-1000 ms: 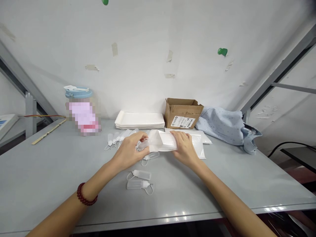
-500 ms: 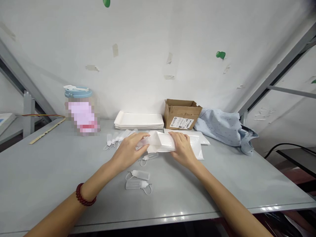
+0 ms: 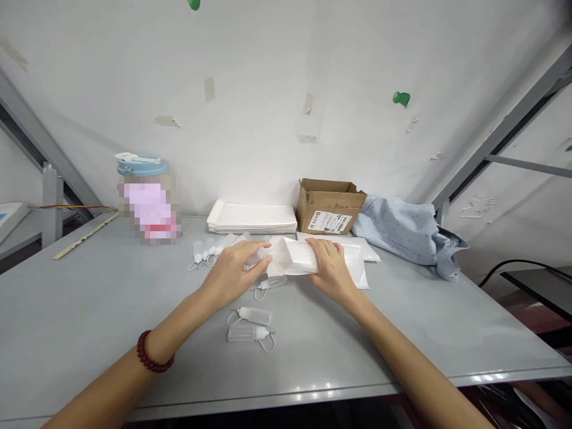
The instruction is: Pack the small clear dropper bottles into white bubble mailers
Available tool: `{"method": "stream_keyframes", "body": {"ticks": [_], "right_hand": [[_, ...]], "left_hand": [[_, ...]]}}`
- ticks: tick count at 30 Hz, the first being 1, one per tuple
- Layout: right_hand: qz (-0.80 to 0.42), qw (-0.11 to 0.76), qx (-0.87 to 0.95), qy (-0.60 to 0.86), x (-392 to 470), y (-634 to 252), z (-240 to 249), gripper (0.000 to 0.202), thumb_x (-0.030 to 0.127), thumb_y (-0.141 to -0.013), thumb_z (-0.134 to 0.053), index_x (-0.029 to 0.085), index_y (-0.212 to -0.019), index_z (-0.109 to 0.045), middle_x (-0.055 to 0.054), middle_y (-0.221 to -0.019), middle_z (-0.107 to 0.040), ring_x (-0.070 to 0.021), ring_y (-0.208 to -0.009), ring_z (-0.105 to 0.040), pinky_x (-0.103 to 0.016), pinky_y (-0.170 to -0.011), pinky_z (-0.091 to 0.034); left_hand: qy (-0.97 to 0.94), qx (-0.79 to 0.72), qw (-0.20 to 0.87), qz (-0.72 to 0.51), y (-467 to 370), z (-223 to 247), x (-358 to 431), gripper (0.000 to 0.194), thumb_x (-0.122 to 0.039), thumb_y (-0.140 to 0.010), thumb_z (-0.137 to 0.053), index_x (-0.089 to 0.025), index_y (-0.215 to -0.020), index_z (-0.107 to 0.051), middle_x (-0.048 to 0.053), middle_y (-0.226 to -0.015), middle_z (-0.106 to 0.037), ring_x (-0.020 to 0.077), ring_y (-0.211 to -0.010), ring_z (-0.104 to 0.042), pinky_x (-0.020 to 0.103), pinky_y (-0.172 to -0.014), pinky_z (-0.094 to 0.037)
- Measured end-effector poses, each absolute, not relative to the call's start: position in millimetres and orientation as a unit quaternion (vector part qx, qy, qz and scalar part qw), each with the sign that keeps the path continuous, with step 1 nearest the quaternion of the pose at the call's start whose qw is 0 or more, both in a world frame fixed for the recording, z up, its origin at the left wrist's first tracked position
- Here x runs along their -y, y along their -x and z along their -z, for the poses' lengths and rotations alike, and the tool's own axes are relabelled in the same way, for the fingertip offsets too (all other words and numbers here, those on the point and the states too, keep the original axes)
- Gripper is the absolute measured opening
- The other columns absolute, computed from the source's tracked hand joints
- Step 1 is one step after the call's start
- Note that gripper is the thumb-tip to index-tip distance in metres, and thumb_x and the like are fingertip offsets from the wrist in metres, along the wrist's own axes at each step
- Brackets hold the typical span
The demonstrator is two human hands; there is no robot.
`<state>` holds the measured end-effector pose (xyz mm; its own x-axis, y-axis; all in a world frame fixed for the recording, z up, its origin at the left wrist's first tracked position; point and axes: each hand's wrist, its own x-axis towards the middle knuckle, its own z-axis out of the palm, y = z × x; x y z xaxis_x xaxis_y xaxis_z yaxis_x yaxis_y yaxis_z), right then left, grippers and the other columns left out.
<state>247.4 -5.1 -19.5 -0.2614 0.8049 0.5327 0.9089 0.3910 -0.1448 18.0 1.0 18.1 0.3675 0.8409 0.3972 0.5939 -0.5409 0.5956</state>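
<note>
In my right hand [image 3: 329, 267] is a white bubble mailer [image 3: 300, 257], gripped from above, its mouth turned left and standing partly open. My left hand [image 3: 236, 265] pinches a small translucent squeeze bottle [image 3: 261, 255] at that mouth; the fingers cover part of it. Below the mailer lies one capped squeeze bottle [image 3: 271, 284]. Nearer the front are two more, an upper bottle [image 3: 255, 316] and a lower bottle [image 3: 247, 334], both with looped cap straps. Several similar bottles [image 3: 210, 248] lie behind my left hand. Another flat mailer [image 3: 358, 268] rests under my right hand.
A stack of white mailers [image 3: 252, 218] stands by the wall, with an open cardboard box [image 3: 331, 205] beside it. Bluish cloth [image 3: 397, 229] lies to the right. At the left are a blue-lidded container [image 3: 142, 167] and a yellowish strip [image 3: 87, 236]. The grey table [image 3: 339, 357] ends in front.
The squeeze bottle in my left hand has tilted slightly at the mailer's mouth, showing its rounded end between the fingers. Both hands and the mailer have stayed almost in place.
</note>
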Motion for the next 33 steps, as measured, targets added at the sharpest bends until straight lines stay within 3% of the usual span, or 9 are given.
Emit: {"method": "stream_keyframes", "body": {"ticks": [6,11,17,27,33], "right_hand": [[0.087,0.275,0.791,0.539,6.2,-246.1,19.2,0.054,0.012,-0.063,-0.048,0.015,-0.117,-0.044,-0.014,-0.109,-0.058,-0.0289,-0.101,-0.05,-0.041,-0.085,-0.029],[0.092,0.297,0.779,0.545,6.8,-247.2,17.9,0.053,0.013,-0.064,-0.049,0.015,-0.116,-0.044,-0.014,-0.11,-0.058,-0.0291,-0.102,-0.05,-0.041,-0.086,-0.029],[0.111,0.316,0.769,0.544,6.1,-248.0,17.9,0.049,0.014,-0.065,-0.049,0.014,-0.114,-0.046,-0.013,-0.107,-0.06,-0.0288,-0.1,-0.051,-0.04,-0.085,-0.03],[0.109,0.333,0.762,0.544,6.9,-248.4,15.8,0.05,0.013,-0.065,-0.05,0.016,-0.115,-0.045,-0.011,-0.108,-0.059,-0.0281,-0.1,-0.051,-0.039,-0.084,-0.031],[0.109,0.343,0.76,0.542,8.6,-248.4,12.3,0.049,0.014,-0.064,-0.049,0.016,-0.113,-0.045,-0.012,-0.108,-0.06,-0.0283,-0.1,-0.051,-0.04,-0.085,-0.03]], "left_hand": [[-0.74,-0.481,0.283,-0.375,-19.0,-26.4,-0.8,0.029,-0.044,-0.083,-0.052,-0.022,-0.096,-0.067,0.001,-0.081,-0.069,0.0177,-0.072,-0.058,0.026,-0.06,-0.043],[-0.649,-0.492,0.333,-0.475,-11.5,-32.4,-6.7,0.033,-0.048,-0.083,-0.051,-0.022,-0.094,-0.068,0.001,-0.088,-0.065,0.0152,-0.072,-0.053,0.024,-0.061,-0.042],[-0.598,-0.462,0.408,-0.513,-8.3,-33.1,-7.0,0.04,-0.053,-0.084,-0.048,-0.024,-0.106,-0.064,-0.002,-0.061,-0.049,0.0115,-0.056,-0.045,0.023,-0.054,-0.04],[-0.581,-0.478,0.377,-0.54,-9.7,-29.7,-8.3,0.029,-0.048,-0.077,-0.059,-0.02,-0.071,-0.063,-0.005,-0.052,-0.039,0.0094,-0.048,-0.037,0.022,-0.044,-0.028],[-0.607,-0.498,0.302,-0.541,-11.6,-30.8,-4.0,0.028,-0.045,-0.078,-0.058,-0.02,-0.067,-0.062,-0.005,-0.05,-0.037,0.0094,-0.047,-0.033,0.023,-0.044,-0.026]]}}
